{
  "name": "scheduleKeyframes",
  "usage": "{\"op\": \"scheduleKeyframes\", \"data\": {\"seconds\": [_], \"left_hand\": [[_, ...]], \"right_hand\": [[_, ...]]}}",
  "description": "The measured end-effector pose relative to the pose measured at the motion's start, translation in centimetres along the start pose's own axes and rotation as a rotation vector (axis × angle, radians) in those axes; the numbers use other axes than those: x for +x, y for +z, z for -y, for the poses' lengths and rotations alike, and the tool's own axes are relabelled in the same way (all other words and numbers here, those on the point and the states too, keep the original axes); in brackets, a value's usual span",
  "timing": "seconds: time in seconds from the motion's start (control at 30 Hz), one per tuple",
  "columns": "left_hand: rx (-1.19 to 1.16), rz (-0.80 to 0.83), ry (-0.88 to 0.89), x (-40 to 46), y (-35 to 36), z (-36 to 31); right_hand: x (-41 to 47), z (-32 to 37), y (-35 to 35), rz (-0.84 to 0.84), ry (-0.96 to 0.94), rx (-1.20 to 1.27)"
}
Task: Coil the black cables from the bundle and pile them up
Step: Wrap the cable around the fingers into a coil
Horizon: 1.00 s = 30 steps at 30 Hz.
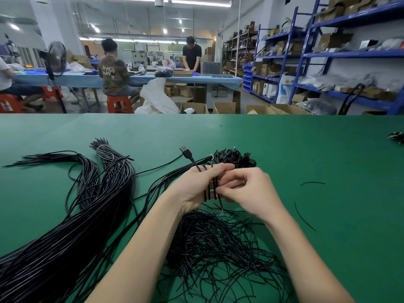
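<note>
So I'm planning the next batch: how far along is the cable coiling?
Early on. Done: a small pile of coiled cables beyond the hands. In hand: one cable wrapped in loops round the left hand, the right hand pinching its end. Left: the large bundle at left, still uncoiled.

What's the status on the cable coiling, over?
Left hand wrapped in cable, USB plug free. Right hand pinching its tail. Bundle left on the table, loose ends below hands.

Ceiling strip lights (pixel 196 2) are glowing; blue shelving (pixel 349 55) is standing at right, apparently holding cartons, behind a green tabletop (pixel 306 149).
</note>
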<state>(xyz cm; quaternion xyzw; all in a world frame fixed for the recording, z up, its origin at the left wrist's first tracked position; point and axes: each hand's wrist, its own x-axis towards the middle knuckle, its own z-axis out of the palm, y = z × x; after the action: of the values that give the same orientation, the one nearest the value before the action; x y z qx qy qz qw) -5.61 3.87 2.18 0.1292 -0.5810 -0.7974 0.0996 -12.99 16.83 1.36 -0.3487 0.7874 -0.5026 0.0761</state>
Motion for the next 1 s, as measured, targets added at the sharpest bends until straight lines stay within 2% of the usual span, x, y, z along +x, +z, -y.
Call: {"op": "scheduleKeyframes", "data": {"seconds": [0.1, 0.23, 0.3, 0.5, 0.67, 0.7, 0.77, 0.8, 0.83, 0.93, 1.0], "left_hand": [[-0.022, -0.003, 0.001, -0.1, -0.4, -0.3], [-0.050, 0.006, -0.024, -0.1, -0.6, -0.4], [-0.044, 0.025, -0.027, -0.2, -0.5, -0.4], [0.033, 0.052, -0.001, -0.4, -0.3, -0.6], [0.070, 0.072, -0.007, -0.5, -0.3, -0.4], [0.069, 0.094, -0.016, -0.5, -0.3, -0.4], [0.069, 0.172, -0.045, -0.8, 0.1, -0.4], [0.080, 0.237, -0.058, -1.0, 0.5, -0.3], [0.093, 0.311, -0.070, -1.3, 0.9, -0.1], [0.119, 0.457, -0.077, -1.8, 2.0, 0.5], [0.155, 0.498, -0.070, -2.0, 2.1, 0.6]], "right_hand": [[0.0, 0.3, 0.0, -0.002, -0.033, -0.030], [-0.1, 0.7, -0.6, 0.113, -0.008, -0.030], [-0.2, 0.7, -0.6, 0.083, 0.009, -0.019], [0.0, 0.4, -0.6, 0.054, 0.111, 0.199], [-0.1, 0.9, -2.4, 0.193, 0.138, 0.129], [0.1, 1.1, -3.2, 0.138, 0.113, 0.104], [0.6, 1.4, -4.4, -0.086, 0.010, 0.038], [0.7, 1.5, -4.8, -0.131, -0.042, 0.034], [0.7, 1.8, -4.8, -0.079, -0.074, 0.045], [0.0, 2.3, -3.5, 0.284, -0.049, 0.125], [-0.2, 2.1, -3.1, 0.359, -0.051, 0.157]]}}
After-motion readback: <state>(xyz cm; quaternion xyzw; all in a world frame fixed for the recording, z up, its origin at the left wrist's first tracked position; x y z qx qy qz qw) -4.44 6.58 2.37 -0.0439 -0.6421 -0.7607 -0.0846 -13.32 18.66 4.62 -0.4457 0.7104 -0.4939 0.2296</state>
